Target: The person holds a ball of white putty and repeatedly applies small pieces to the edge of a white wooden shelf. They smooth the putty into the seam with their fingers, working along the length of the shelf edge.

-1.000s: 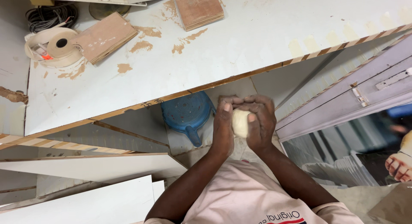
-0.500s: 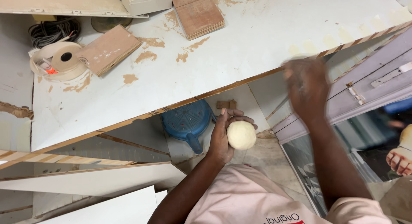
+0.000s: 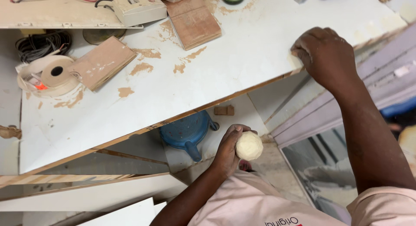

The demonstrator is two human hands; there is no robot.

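A left hand (image 3: 226,151) cups a pale, doughy ball of putty (image 3: 248,146), fingers curled around it, close to the body. Just beyond it sits a blue plastic pot (image 3: 185,131). Farther up, the right hand (image 3: 324,55) presses, loosely closed, on the chipped white board's (image 3: 173,91) edge.

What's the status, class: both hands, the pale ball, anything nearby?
Left hand grips pale ball, below the board edge. Right hand pressed on white board edge. Blue stool beneath, apart from the ball.

No packages, labels, signs, screens.
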